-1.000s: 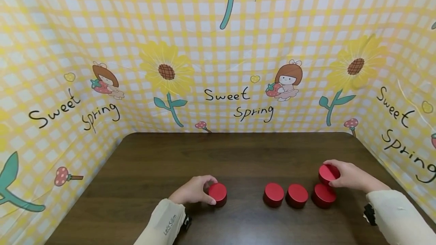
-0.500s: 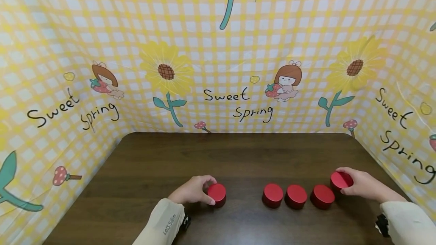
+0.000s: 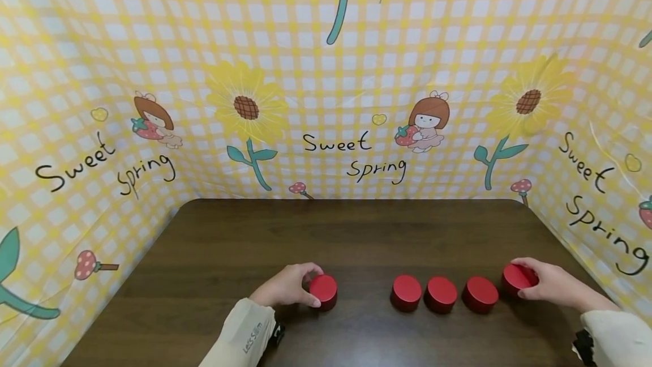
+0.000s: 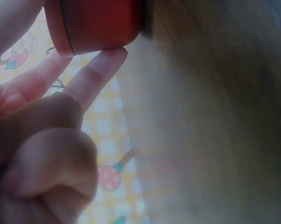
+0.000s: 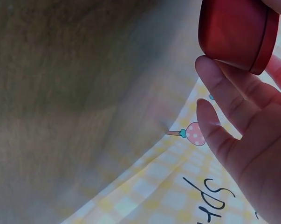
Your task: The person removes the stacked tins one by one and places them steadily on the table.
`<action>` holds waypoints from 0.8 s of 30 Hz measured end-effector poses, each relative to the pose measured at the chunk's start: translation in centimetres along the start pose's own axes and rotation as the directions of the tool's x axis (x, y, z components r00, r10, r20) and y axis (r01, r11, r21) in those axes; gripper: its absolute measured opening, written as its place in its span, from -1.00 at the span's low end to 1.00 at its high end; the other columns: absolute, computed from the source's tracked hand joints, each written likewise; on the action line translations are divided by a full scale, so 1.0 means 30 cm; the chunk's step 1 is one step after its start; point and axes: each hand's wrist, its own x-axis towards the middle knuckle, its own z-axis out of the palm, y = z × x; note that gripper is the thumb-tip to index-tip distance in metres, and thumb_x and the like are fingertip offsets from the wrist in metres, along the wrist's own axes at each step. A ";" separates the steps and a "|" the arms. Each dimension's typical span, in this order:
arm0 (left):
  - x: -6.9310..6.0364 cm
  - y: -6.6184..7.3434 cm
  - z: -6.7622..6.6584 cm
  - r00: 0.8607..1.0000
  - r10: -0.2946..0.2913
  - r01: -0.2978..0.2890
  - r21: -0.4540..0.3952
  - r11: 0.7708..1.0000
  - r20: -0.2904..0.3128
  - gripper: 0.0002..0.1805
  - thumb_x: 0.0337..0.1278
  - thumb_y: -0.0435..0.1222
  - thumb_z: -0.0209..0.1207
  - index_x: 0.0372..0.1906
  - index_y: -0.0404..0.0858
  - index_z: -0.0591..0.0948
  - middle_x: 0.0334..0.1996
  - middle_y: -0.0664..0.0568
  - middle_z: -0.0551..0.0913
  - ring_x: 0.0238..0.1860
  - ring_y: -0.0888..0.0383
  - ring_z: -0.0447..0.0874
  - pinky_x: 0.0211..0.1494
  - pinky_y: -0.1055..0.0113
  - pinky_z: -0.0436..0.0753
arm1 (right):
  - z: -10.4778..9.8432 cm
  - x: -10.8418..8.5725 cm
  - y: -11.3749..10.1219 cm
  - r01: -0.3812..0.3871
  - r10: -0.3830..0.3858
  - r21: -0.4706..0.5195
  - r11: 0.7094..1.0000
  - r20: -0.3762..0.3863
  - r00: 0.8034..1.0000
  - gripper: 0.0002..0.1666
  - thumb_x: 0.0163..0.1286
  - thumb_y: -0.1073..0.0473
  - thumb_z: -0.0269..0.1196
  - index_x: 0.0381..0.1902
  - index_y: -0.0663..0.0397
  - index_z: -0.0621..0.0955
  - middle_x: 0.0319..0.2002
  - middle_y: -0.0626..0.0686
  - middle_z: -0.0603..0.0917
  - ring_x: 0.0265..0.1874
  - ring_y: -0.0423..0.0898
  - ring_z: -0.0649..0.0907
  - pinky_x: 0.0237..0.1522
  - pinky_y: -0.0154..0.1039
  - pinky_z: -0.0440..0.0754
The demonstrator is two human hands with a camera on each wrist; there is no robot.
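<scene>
Between the thumb and fingers of my left hand (image 3: 290, 286) is a short red round tin (image 3: 324, 292), standing on the dark table. In the left wrist view, a lid seam runs round this tin (image 4: 96, 25). At the right, my right hand (image 3: 555, 284) grips another red tin (image 3: 517, 280) by its sides. The right wrist view shows that tin (image 5: 236, 35) between the thumb and fingers; whether its base touches the table I cannot tell. Three more red tins stand between the hands: one (image 3: 406, 293), a middle one (image 3: 441, 294), and one (image 3: 480, 294) just left of the right hand's tin.
The brown wooden table (image 3: 305, 231) has rounded far corners. A yellow checked cloth (image 3: 326, 89) with printed flowers and lettering hangs behind it and along both sides. Bare tabletop lies between the left tin and the row at right.
My right hand has moved its tin rightward and nearer, from behind the rightmost standing tin to beside it. The left hand and its tin stay essentially in place; the view shifts slightly.
</scene>
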 end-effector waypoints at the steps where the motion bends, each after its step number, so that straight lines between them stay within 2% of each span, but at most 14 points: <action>1: 0.000 -0.001 0.000 1.000 -0.002 0.002 0.000 1.000 0.001 -0.45 -0.21 -0.35 0.49 -0.01 -0.29 0.55 -0.29 0.06 0.60 -0.23 0.09 0.53 -0.14 0.13 0.52 | 0.002 -0.003 0.000 -0.003 0.003 0.004 1.000 -0.001 1.000 -0.32 0.04 0.19 0.42 0.04 0.49 0.44 -0.28 0.10 0.58 -0.35 -0.06 0.49 -0.40 -0.23 0.46; 8: 0.002 -0.006 0.003 1.000 0.011 -0.011 0.001 1.000 -0.006 -0.46 -0.23 -0.35 0.50 -0.02 -0.29 0.55 -0.30 0.05 0.60 -0.24 0.09 0.53 -0.15 0.14 0.52 | 0.022 -0.020 0.001 -0.001 0.001 0.049 0.999 0.000 1.000 -0.31 0.07 0.19 0.42 0.06 0.50 0.43 -0.28 0.07 0.58 -0.36 -0.09 0.49 -0.41 -0.26 0.45; 15: 0.000 -0.001 0.000 1.000 -0.005 0.005 -0.011 1.000 0.008 -0.45 -0.21 -0.35 0.49 -0.01 -0.30 0.55 -0.27 0.05 0.61 -0.22 0.08 0.54 -0.12 0.11 0.53 | 0.051 -0.040 0.013 -0.043 0.040 0.114 0.993 0.028 0.999 -0.26 0.09 0.16 0.41 0.12 0.50 0.40 -0.29 0.05 0.58 -0.38 -0.16 0.49 -0.41 -0.27 0.46; 24: -0.003 0.006 -0.003 1.000 -0.013 0.013 -0.015 1.000 0.012 -0.45 -0.20 -0.36 0.49 0.00 -0.30 0.54 -0.27 0.04 0.61 -0.22 0.07 0.54 -0.10 0.07 0.53 | 0.056 -0.060 0.019 -0.032 0.033 0.093 0.995 -0.004 0.999 -0.27 0.10 0.17 0.40 0.12 0.50 0.40 -0.27 0.06 0.60 -0.39 -0.23 0.48 -0.41 -0.29 0.45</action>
